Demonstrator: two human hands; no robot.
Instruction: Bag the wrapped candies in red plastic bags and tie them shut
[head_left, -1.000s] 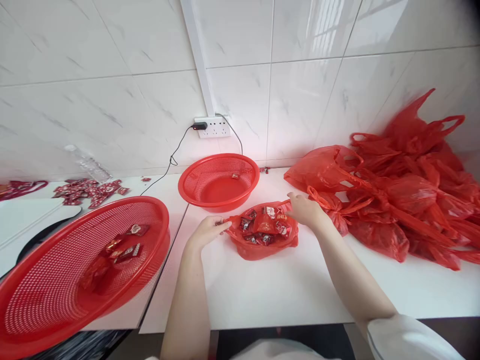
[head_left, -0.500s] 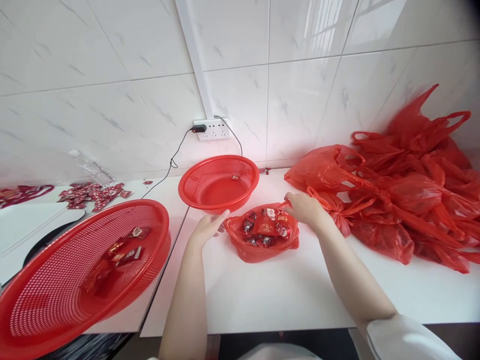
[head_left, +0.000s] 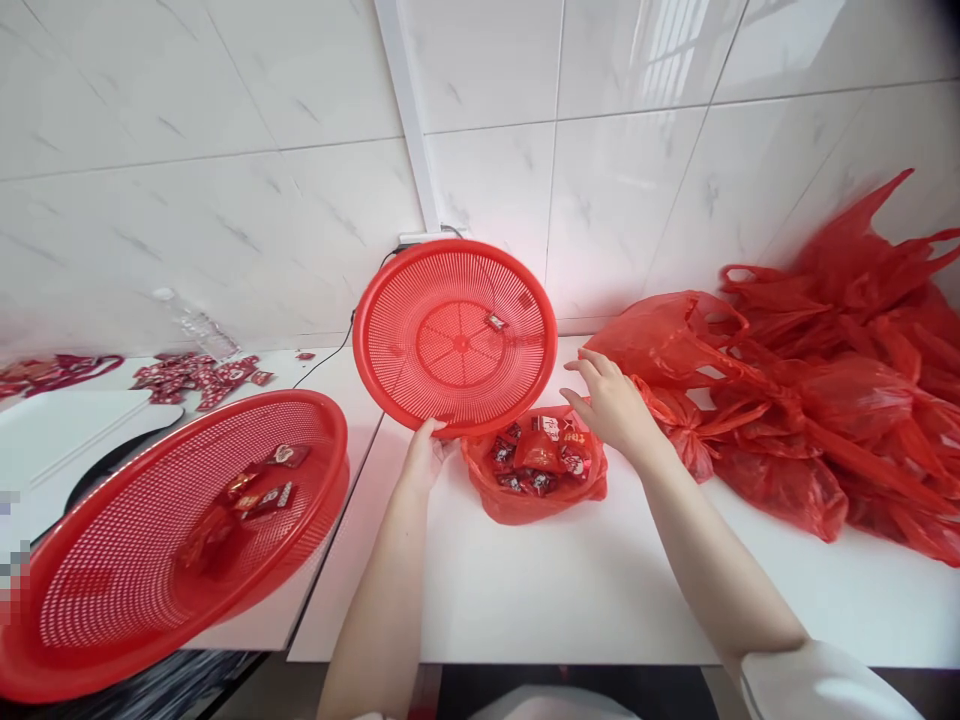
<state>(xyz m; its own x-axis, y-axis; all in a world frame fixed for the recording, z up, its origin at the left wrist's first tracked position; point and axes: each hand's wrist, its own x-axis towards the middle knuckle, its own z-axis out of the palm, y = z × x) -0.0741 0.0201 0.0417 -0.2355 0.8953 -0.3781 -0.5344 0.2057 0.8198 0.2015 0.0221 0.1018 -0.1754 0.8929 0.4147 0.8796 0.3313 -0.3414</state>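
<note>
My left hand (head_left: 429, 456) grips the near rim of a round red plastic basket (head_left: 442, 375), thumb over the edge, and the basket is tilted up so its inside faces me. One small wrapped packet (head_left: 496, 321) clings inside it. Below and to the right, an open red plastic bag (head_left: 525, 508) sits on the table, full of wrapped snack packets (head_left: 540, 484). My right hand (head_left: 609, 396) hovers just above the bag's right side, fingers apart, holding nothing.
At left stands a larger red basket (head_left: 105, 500) with a few packets inside. Behind it lie a pile of small red packets (head_left: 191, 372) and a clear bottle (head_left: 196, 325). Many filled red bags (head_left: 847, 380) are heaped at right. A power strip (head_left: 424, 238) is on the tiled wall.
The small basket was flat on the table; now my left hand has lifted and tilted it. My right hand has let go of the bag's edge and opened.
</note>
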